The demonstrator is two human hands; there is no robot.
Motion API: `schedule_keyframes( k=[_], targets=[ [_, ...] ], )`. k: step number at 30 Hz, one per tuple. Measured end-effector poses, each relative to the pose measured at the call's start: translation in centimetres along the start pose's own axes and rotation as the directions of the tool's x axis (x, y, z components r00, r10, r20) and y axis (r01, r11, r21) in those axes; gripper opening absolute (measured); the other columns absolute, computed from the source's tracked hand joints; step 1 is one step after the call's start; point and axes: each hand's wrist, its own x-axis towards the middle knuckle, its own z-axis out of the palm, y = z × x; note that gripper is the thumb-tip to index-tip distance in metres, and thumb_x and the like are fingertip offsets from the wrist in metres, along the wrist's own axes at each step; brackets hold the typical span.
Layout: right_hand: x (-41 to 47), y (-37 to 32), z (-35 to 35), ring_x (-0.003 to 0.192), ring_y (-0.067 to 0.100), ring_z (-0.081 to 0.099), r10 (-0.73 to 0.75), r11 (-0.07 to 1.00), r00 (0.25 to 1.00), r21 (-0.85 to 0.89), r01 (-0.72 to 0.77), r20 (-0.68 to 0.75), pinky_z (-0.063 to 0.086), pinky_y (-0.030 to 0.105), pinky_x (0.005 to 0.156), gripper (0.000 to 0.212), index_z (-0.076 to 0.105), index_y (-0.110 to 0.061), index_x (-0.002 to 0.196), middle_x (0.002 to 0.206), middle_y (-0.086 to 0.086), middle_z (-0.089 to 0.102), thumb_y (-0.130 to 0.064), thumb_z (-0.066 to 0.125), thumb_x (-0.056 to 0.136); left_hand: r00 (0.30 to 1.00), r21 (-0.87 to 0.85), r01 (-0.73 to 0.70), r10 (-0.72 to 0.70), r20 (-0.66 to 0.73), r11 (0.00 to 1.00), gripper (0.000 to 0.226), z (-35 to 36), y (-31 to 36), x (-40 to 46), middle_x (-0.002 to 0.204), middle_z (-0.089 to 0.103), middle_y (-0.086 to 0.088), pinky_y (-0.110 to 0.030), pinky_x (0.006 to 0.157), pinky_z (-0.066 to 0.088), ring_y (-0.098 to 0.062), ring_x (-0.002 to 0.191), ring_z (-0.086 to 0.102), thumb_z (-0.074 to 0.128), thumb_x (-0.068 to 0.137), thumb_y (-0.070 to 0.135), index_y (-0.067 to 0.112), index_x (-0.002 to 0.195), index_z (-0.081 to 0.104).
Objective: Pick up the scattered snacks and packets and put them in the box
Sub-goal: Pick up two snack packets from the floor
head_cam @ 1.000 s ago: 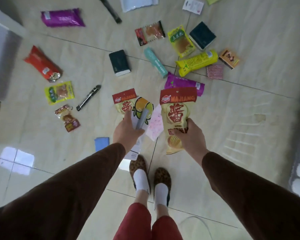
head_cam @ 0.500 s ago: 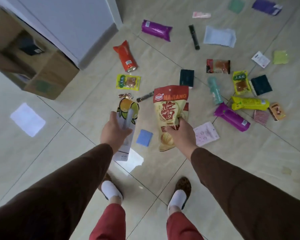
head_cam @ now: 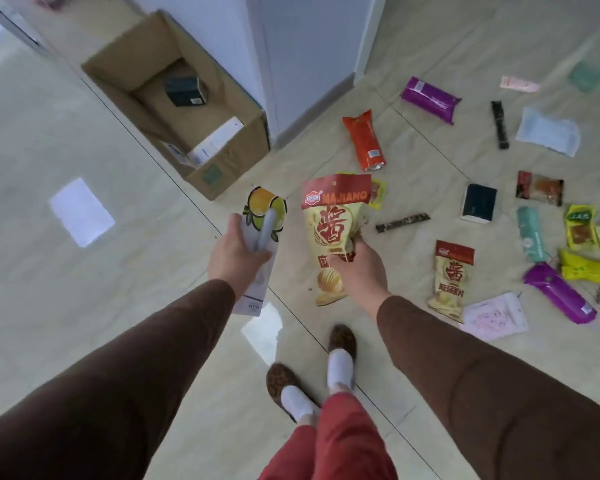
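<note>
My left hand [head_cam: 234, 256] grips a white packet with an orange fruit print [head_cam: 262, 216] together with a pale grey stick. My right hand [head_cam: 359, 263] holds a yellow and red Majiang chip bag [head_cam: 333, 220] by its lower part. Both are held above the floor in mid view. The open cardboard box [head_cam: 222, 164] stands at the upper left against a white wall corner, with a dark small box and a white packet inside. A second Majiang bag [head_cam: 451, 280] lies on the floor to the right.
Several packets lie scattered on the tiled floor at right: an orange-red pouch [head_cam: 366, 140], purple packets [head_cam: 430, 98], a dark bar [head_cam: 402, 222], a dark box [head_cam: 478, 202], a pink-printed white packet [head_cam: 496, 315]. My slippered feet [head_cam: 340, 355] stand below the hands.
The view has swung left and the box has come closer, now at the upper left. Both hands keep their packets; a second Majiang bag now shows on the floor at right.
</note>
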Motion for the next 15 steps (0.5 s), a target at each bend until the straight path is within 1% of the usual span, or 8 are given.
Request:
schedule_keyframes(
  k=[3, 6, 8, 11, 15],
  targets=[
    [1.7, -4.4, 2.8, 0.105, 0.022, 0.062, -0.012, 1.0, 1.0, 0.012, 0.012, 0.011, 0.05, 0.035, 0.088, 0.028, 0.064, -0.017, 0.112, 0.113, 0.0, 0.069, -0.032, 0.07, 0.088, 1.0, 0.009, 0.02, -0.02, -0.012, 1.0, 0.049, -3.9, -1.8, 3.4, 0.092, 0.061, -0.004, -0.029, 0.051, 0.034, -0.023, 0.069, 0.056, 0.078, 0.079, 0.03, 0.024, 0.102, 0.034],
    [3.8, -8.6, 5.5, 0.104, 0.021, 0.064, -0.012, 1.0, 1.0, 0.02, 0.012, 0.016, 0.051, 0.034, 0.087, 0.028, 0.065, -0.018, 0.111, 0.112, -0.001, 0.07, -0.033, 0.069, 0.089, 0.999, 0.001, 0.039, -0.039, -0.021, 0.999, 0.049, -7.3, -3.4, 7.0, 0.094, 0.061, -0.004, -0.032, 0.056, 0.043, -0.024, 0.073, 0.058, 0.077, 0.08, 0.03, 0.024, 0.104, 0.035],
    [5.3, -11.3, 7.2, 0.102, 0.02, 0.065, -0.001, 1.0, 1.0, 0.029, 0.001, 0.022, 0.05, 0.031, 0.082, 0.026, 0.065, -0.018, 0.111, 0.11, -0.001, 0.07, -0.032, 0.069, 0.089, 0.998, -0.006, 0.062, -0.062, -0.03, 0.998, 0.048, -9.6, -4.3, 9.6, 0.095, 0.062, -0.005, -0.034, 0.06, 0.047, -0.024, 0.073, 0.059, 0.077, 0.081, 0.032, 0.025, 0.104, 0.035],
    [7.6, -15.7, 9.9, 0.101, 0.02, 0.064, 0.014, 0.998, 1.0, 0.054, -0.015, 0.024, 0.044, 0.027, 0.078, 0.025, 0.065, -0.019, 0.111, 0.111, -0.001, 0.071, -0.03, 0.069, 0.089, 0.995, -0.002, 0.084, -0.084, -0.045, 0.996, 0.049, -12.9, -5.8, 13.8, 0.097, 0.061, -0.005, -0.032, 0.059, 0.042, -0.025, 0.074, 0.058, 0.076, 0.082, 0.032, 0.025, 0.106, 0.034],
    [10.0, -21.4, 14.0, 0.096, 0.018, 0.062, 0.037, 0.996, 0.999, 0.081, -0.04, 0.035, 0.044, 0.027, 0.079, 0.024, 0.065, -0.02, 0.11, 0.111, -0.001, 0.07, -0.029, 0.07, 0.089, 0.995, -0.014, 0.085, -0.085, -0.044, 0.996, 0.048, -17.4, -7.9, 18.9, 0.098, 0.06, -0.005, -0.033, 0.059, 0.045, -0.026, 0.075, 0.06, 0.076, 0.083, 0.032, 0.024, 0.106, 0.034]
  ],
)
